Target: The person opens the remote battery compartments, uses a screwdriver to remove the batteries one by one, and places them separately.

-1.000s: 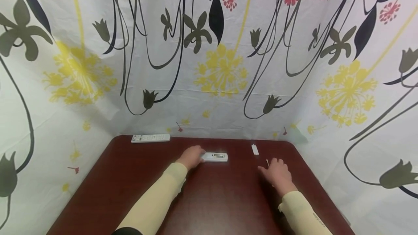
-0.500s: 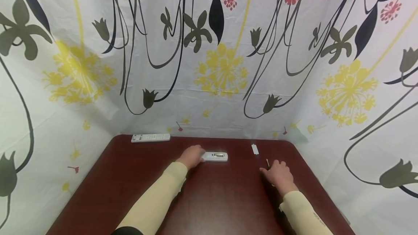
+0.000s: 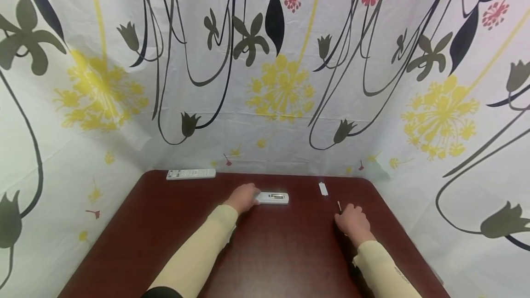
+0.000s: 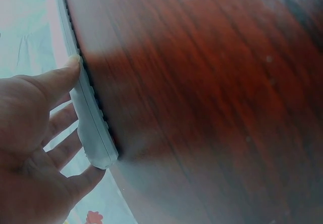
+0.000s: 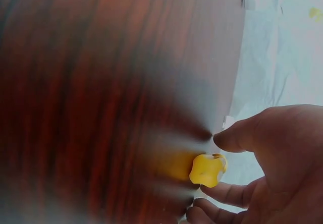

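Observation:
My left hand (image 3: 242, 198) grips one end of a white remote control (image 3: 274, 198), which lies button side down with its battery compartment uncovered and showing. In the left wrist view the remote (image 4: 93, 128) sits between fingers at its edge and its rounded end. Over a thin screwdriver (image 3: 339, 206) is my right hand (image 3: 354, 222); only the tool's shaft shows in the head view. From the right wrist its yellow handle (image 5: 207, 170) appears between thumb and index finger. A gap separates the thumb from the handle, while the index finger is close to it or touching.
A second white remote (image 3: 191, 174) lies at the table's back left edge. A small white cover piece (image 3: 323, 189) rests right of centre, behind the screwdriver. Patterned curtains (image 3: 265, 151) rise at the back and both sides of the dark red table (image 3: 269, 252).
The right thumb has drawn rightward, nearer the screwdriver and the other fingers. My left hand and the remote it holds have stayed in place.

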Tool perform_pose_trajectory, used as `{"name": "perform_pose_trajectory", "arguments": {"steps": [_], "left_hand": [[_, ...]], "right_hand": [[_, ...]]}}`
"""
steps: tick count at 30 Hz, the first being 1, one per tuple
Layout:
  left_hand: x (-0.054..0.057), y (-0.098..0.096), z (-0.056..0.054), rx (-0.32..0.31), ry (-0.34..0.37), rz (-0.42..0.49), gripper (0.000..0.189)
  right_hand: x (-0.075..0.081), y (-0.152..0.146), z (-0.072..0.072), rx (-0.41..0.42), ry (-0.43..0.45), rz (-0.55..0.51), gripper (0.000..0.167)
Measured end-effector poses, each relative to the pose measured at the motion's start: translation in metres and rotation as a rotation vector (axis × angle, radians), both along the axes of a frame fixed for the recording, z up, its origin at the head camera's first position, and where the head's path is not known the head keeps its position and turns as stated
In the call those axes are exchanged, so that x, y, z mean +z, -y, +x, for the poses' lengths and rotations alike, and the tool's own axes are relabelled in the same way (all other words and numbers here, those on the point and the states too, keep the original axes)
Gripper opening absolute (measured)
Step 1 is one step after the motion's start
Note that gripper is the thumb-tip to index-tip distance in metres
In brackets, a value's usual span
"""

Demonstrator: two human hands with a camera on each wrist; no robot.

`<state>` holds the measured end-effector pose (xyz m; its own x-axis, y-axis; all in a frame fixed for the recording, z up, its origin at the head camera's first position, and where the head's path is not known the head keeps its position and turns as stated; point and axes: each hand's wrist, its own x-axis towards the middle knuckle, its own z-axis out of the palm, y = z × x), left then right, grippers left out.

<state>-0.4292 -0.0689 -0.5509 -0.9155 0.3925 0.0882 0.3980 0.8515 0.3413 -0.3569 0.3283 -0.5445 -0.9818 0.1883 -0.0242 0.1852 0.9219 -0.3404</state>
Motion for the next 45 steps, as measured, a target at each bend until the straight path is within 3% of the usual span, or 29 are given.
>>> {"name": "perform_pose_trajectory", "arguments": {"steps": [9, 16, 27, 36, 41, 45], "left_hand": [[0.0, -0.001, 0.001, 0.033, 0.034, 0.04, 0.043], [0.001, -0.001, 0.003, 0.038, 0.035, 0.045, 0.044], [0.002, -0.002, 0.003, 0.019, 0.02, 0.021, 0.044], [0.003, -0.002, 0.004, -0.002, -0.015, -0.031, 0.044], [0.004, -0.001, 0.005, -0.001, -0.007, -0.026, 0.044], [0.004, -0.001, 0.004, -0.005, -0.011, -0.035, 0.044]], "right_hand": [[0.0, -0.001, 0.0, 0.025, 0.029, -0.042, 0.043], [0.0, -0.001, -0.004, 0.022, 0.052, -0.035, 0.046], [-0.002, -0.005, -0.007, 0.042, 0.027, -0.008, 0.049], [-0.004, -0.006, -0.008, 0.022, 0.009, -0.057, 0.048], [-0.002, -0.002, -0.009, 0.03, -0.012, -0.13, 0.043], [0.001, 0.004, -0.01, 0.067, -0.062, -0.123, 0.032]]}}
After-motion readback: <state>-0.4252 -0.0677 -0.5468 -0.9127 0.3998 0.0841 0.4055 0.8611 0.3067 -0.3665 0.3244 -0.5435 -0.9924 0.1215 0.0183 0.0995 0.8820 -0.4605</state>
